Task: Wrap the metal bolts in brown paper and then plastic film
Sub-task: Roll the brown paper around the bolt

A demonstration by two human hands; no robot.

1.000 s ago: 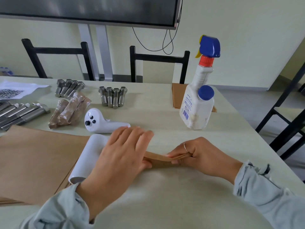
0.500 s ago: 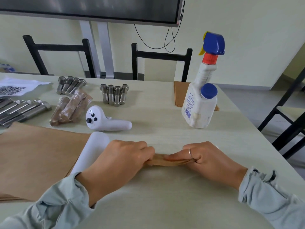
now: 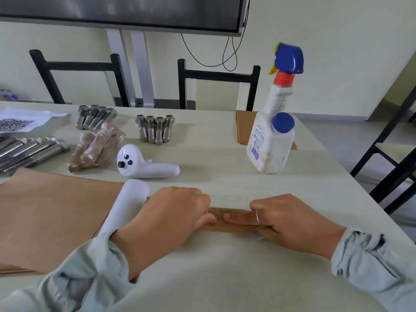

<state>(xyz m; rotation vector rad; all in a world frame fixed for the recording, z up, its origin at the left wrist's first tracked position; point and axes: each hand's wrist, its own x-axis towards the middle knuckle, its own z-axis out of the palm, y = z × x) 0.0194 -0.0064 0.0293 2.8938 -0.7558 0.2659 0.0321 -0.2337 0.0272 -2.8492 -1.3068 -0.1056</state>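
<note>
Lying on the table [image 3: 225, 278], a brown-paper roll [image 3: 234, 221] is gripped at both ends — left hand [image 3: 171, 219] curled round one, right hand [image 3: 290, 221] pinching the other.

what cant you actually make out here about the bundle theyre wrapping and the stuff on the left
Head view only:
- Paper-wrapped bundle: contents covered by brown paper; ends hidden under the left hand and right hand.
- Plastic film on it: too faint to confirm.
- Long bolts: cut off by the left edge, count unclear.
- White roll: near end hidden by the left hand.
- Bottle label: too small.
</note>
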